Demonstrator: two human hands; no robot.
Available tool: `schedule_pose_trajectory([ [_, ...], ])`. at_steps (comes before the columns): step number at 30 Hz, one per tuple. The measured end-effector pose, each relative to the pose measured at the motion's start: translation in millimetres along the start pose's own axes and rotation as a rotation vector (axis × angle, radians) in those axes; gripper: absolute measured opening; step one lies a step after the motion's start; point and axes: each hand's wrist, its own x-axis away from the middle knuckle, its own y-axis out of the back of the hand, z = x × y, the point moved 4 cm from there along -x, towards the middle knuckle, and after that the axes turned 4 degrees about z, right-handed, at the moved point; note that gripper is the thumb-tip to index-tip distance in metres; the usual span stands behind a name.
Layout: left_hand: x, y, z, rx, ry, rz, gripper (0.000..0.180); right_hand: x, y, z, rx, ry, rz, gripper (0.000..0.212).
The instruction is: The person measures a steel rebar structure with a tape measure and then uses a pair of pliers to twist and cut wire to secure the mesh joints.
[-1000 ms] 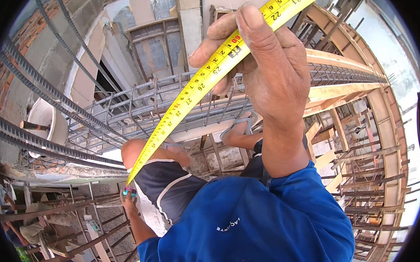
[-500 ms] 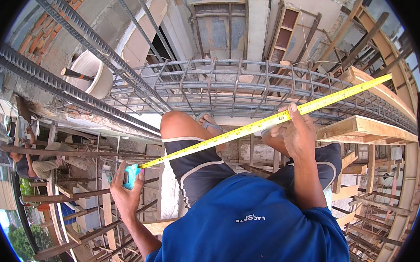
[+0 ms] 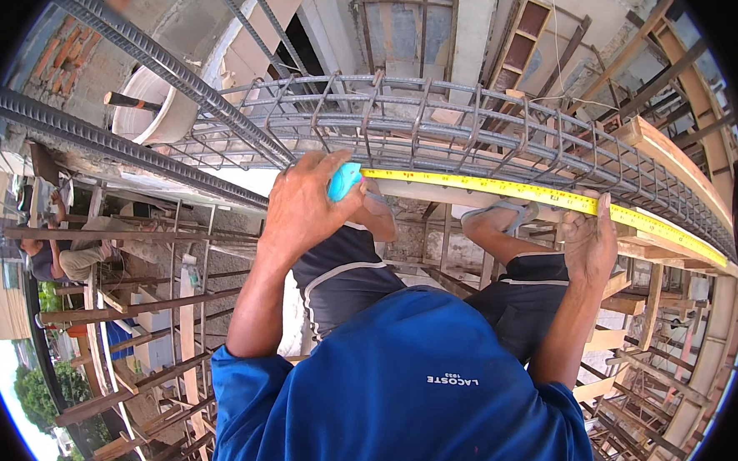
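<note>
My left hand is closed around the turquoise case of a tape measure, close to the upright steel bars. From the case the yellow blade runs out to the right, sloping down along the near side of a rebar cage. My right hand pinches the blade partway along, its thumb and fingers on the strip. Past that hand the free end of the blade reaches a wooden formwork board at the right.
Thick ribbed steel bars rise at the upper left, beside a white bucket with a handled tool in it. Wooden scaffold poles cross the drop at the lower left, where another person sits. Timber framing stands at the right.
My left hand has brought the tape case up and right, toward the rebar cage. My right hand has moved right and down, and the blade now slopes down to the right instead of up.
</note>
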Motion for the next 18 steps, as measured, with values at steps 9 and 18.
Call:
schedule_pose_trajectory([
  [9,-83.0,17.0,35.4,-0.072,-0.013,0.056,0.05,-61.8,-29.9,-1.5,0.016,-0.028,0.082,0.039],
  [18,72.2,50.5,23.1,-0.062,0.275,0.001,0.038,-11.2,-51.8,-50.1,0.124,-0.278,0.33,0.038],
])
